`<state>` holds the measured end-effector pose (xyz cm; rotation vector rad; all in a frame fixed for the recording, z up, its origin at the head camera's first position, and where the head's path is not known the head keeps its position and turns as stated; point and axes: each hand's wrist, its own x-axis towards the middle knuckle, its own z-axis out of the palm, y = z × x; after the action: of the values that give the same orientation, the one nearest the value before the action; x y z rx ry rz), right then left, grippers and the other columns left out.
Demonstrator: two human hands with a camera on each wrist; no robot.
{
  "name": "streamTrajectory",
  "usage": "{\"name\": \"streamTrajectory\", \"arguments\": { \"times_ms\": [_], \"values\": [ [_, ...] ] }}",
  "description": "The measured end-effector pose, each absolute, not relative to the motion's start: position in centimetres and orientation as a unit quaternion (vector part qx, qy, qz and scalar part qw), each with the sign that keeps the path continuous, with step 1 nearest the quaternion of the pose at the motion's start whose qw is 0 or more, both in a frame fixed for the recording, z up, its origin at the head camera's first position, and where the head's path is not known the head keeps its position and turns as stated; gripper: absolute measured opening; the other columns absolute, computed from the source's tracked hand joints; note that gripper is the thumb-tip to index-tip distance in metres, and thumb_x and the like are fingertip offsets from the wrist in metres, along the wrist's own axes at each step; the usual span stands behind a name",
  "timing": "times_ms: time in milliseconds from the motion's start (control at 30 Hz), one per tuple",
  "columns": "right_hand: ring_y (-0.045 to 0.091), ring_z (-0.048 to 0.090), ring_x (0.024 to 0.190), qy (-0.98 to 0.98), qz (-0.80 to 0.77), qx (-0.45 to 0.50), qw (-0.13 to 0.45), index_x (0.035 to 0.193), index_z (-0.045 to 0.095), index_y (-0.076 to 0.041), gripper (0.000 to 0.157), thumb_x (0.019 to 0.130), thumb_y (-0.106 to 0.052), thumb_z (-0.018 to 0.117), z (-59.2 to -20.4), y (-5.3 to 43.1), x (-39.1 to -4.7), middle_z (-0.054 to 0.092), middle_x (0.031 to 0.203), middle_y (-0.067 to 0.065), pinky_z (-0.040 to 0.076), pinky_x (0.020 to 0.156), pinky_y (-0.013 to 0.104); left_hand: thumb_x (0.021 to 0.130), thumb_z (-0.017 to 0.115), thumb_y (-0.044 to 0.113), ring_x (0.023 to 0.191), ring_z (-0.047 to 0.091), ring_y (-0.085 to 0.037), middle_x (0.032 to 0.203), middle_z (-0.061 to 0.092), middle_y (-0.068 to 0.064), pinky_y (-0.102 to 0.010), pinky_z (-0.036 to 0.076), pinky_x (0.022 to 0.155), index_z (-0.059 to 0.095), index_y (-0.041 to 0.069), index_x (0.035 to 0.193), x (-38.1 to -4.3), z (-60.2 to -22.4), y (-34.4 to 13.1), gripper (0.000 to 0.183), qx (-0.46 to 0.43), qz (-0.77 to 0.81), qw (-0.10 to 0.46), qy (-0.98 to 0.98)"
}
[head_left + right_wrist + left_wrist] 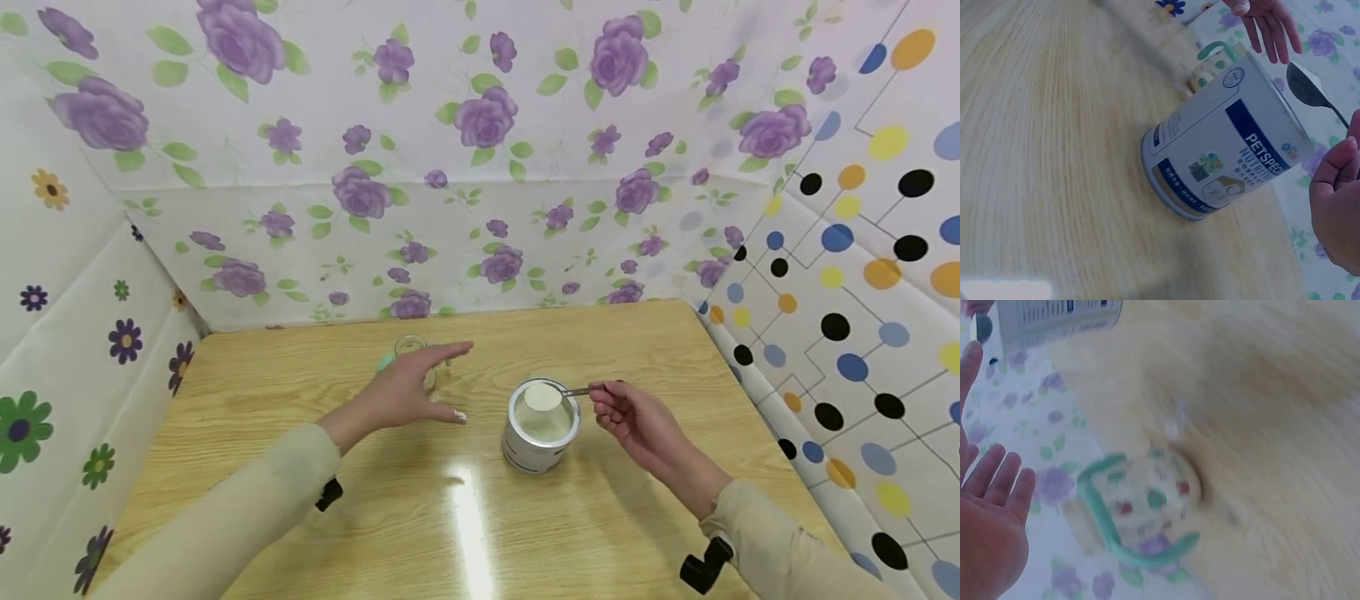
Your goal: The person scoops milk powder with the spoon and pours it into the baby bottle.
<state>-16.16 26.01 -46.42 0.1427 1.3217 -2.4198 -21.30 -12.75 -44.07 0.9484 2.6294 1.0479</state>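
My right hand (639,423) pinches the handle of a metal spoon (1305,87) between thumb and fingers. Pale powder (542,395) is heaped in the spoon's bowl, which is over the mouth of an uncovered white can (532,457). More of the powder shows inside the can. To the left, my left hand (405,390) is in the air with thumb and fingers spread, holding nothing. A white speck is on its thumb tip. Partly hidden behind this hand is a clear printed cup (1155,499) with green handles, blurred in the left wrist view.
The can and cup stand on a wood-grain table (360,525). Flower-patterned sheets (360,196) rise behind and at the left, and a dotted sheet (847,367) borders the right side. A bright light reflection crosses the table's front.
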Motion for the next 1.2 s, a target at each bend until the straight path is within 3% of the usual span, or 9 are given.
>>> {"name": "streamTrajectory", "arguments": {
  "times_ms": [200, 267, 433, 500, 733, 1200],
  "values": [
    [0.009, 0.073, 0.082, 0.452, -0.870, 0.033, 0.194, 0.106, 0.078, -0.004, 0.042, 0.117, -0.012, 0.038, -45.0, 25.6, -16.9, 0.080, 0.092, 0.002, 0.059, 0.077, 0.022, 0.082, 0.095, 0.039, 0.146, 0.049, -0.041, 0.166, 0.046, -0.008, -0.065, 0.046, 0.114, 0.041, 0.022, 0.166, -22.0, -43.3, -15.1, 0.102, 0.292, 0.344, 0.044, 0.891],
    [0.010, 0.073, 0.082, 0.445, -0.873, 0.024, 0.196, 0.107, 0.077, -0.003, 0.042, 0.118, -0.013, 0.038, -44.5, 25.4, -17.3, 0.080, 0.092, 0.003, 0.060, 0.077, 0.022, 0.082, 0.095, 0.039, 0.139, 0.057, -0.040, 0.168, 0.044, -0.008, -0.064, 0.049, 0.110, 0.040, 0.024, 0.167, -22.3, -43.3, -15.7, 0.102, 0.278, 0.346, 0.045, 0.895],
    [0.010, 0.074, 0.081, 0.436, -0.877, 0.010, 0.202, 0.108, 0.077, -0.002, 0.041, 0.117, -0.014, 0.039, -43.2, 24.4, -18.4, 0.081, 0.091, 0.004, 0.060, 0.077, 0.023, 0.082, 0.096, 0.039, 0.144, 0.051, -0.040, 0.170, 0.040, -0.005, -0.066, 0.048, 0.111, 0.038, 0.027, 0.168, -23.1, -43.6, -17.1, 0.104, 0.242, 0.351, 0.048, 0.903],
    [0.010, 0.074, 0.080, 0.438, -0.875, 0.010, 0.204, 0.107, 0.077, -0.002, 0.040, 0.117, -0.014, 0.041, -42.6, 23.7, -18.9, 0.080, 0.091, 0.004, 0.060, 0.077, 0.023, 0.082, 0.096, 0.039, 0.152, 0.042, -0.040, 0.170, 0.040, -0.006, -0.067, 0.044, 0.114, 0.038, 0.026, 0.168, -23.4, -43.9, -17.6, 0.105, 0.235, 0.350, 0.045, 0.906],
    [0.010, 0.073, 0.077, 0.451, -0.868, 0.019, 0.209, 0.106, 0.077, -0.003, 0.038, 0.117, -0.015, 0.043, -40.9, 20.6, -21.1, 0.080, 0.088, 0.003, 0.059, 0.074, 0.023, 0.082, 0.096, 0.036, 0.151, 0.042, -0.043, 0.169, 0.040, -0.011, -0.069, 0.039, 0.118, 0.040, 0.022, 0.167, -24.3, -44.8, -18.9, 0.103, 0.212, 0.371, 0.043, 0.903],
    [0.009, 0.073, 0.077, 0.476, -0.851, 0.015, 0.221, 0.104, 0.076, -0.003, 0.036, 0.116, -0.014, 0.043, -39.6, 14.5, -25.9, 0.079, 0.089, 0.003, 0.057, 0.071, 0.022, 0.084, 0.095, 0.032, 0.152, 0.042, -0.039, 0.169, 0.041, -0.013, -0.054, 0.034, 0.126, 0.035, 0.017, 0.169, -26.2, -48.2, -20.0, 0.105, 0.183, 0.419, 0.075, 0.887]
  ]
}}
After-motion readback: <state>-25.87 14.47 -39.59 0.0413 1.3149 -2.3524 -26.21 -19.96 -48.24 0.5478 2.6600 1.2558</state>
